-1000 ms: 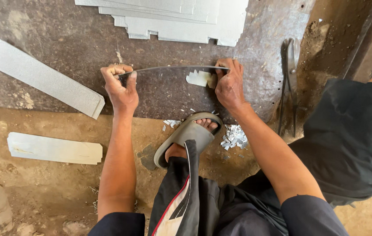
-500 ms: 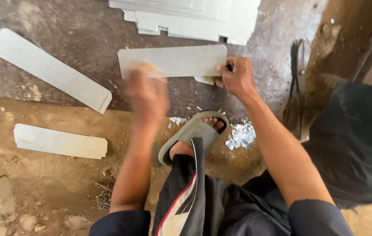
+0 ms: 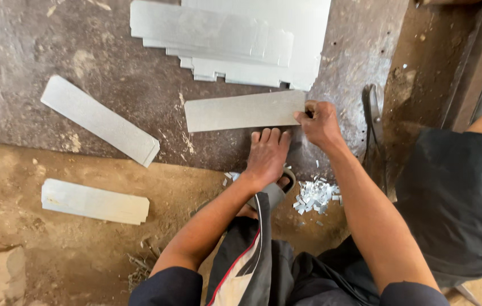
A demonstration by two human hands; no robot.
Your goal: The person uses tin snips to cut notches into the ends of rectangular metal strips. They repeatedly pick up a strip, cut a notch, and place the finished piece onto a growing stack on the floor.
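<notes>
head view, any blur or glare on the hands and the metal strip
Head view: left hand and right hand are sharp, no motion blur; the metal strip looks matte under soft, even light; only a mild sheen on the stacked sheets; shadows faint.

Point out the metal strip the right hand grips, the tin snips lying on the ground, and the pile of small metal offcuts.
metal strip (image 3: 241,111), head view, middle of its flat face.
tin snips (image 3: 374,116), head view, on the blades.
pile of offcuts (image 3: 313,196), head view, centre of the heap.
</notes>
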